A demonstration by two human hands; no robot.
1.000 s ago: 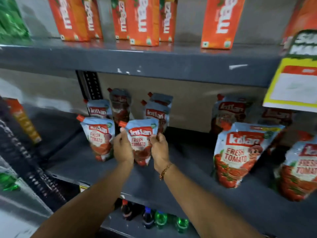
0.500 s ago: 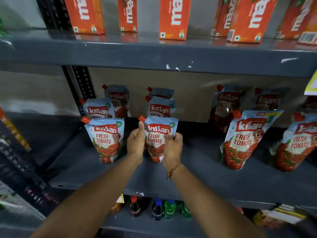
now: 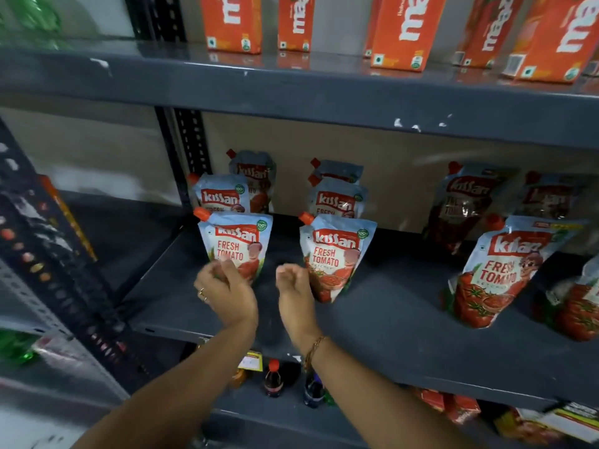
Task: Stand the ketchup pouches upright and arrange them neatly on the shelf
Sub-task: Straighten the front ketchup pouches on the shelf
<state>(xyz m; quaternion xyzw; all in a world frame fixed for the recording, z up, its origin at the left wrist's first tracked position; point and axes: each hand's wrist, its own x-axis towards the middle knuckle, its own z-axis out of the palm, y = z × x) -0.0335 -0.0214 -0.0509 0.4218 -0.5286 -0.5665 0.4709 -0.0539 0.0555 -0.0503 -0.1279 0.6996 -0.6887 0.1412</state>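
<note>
Pale blue pouches [image 3: 337,254] with red labels, orange caps and tomato pictures; dark grey shelf [image 3: 389,319]; orange cartons [image 3: 402,30] with white lettering.

Juice cartons [image 3: 402,30]: tops cut off by upper frame edge.
Far-right pouch [image 3: 580,306]: cropped at right edge.
Left hand [image 3: 223,293]: blurred; grip perhaps loosely curled.
Rear pouches [image 3: 337,171]: mostly hidden behind front ones.

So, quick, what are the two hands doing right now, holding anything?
Left hand: loosely curled, holding nothing, in front of the left front pouch.
Right hand: loosely curled, holding nothing, just left of the middle front pouch.
</note>
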